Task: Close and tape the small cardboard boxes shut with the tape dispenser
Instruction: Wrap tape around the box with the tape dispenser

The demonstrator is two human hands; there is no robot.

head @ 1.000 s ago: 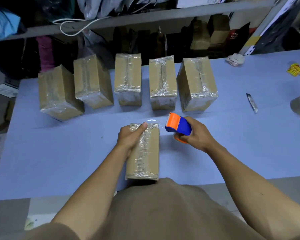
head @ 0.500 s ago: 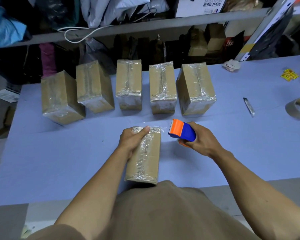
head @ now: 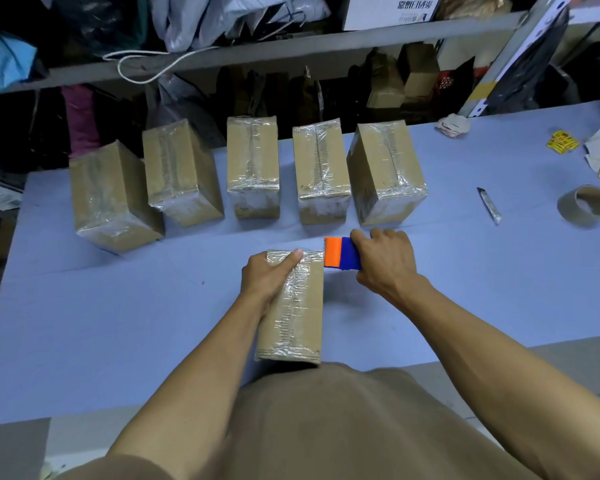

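A pale blue table [head: 84, 341] fills most of the view from above. Along its far edge stands a row of five taped cardboard boxes [head: 253, 168], side by side, each wrapped in shiny clear tape. Nearer the person, at the table's front centre, lies the sixth box [head: 302, 317], long side pointing away, clear tape running down its top. The left hand [head: 269, 277] grips the far left corner of this box, thumb lying across the top. The right hand [head: 388, 265] is just to the right of that same far end, fingers wrapped around a blue and orange tape dispenser [head: 342, 253]. The dispenser's orange end touches the box's far right corner. Well off to the right lie an empty cardboard tape core [head: 584, 206] and a small utility knife [head: 489, 205].
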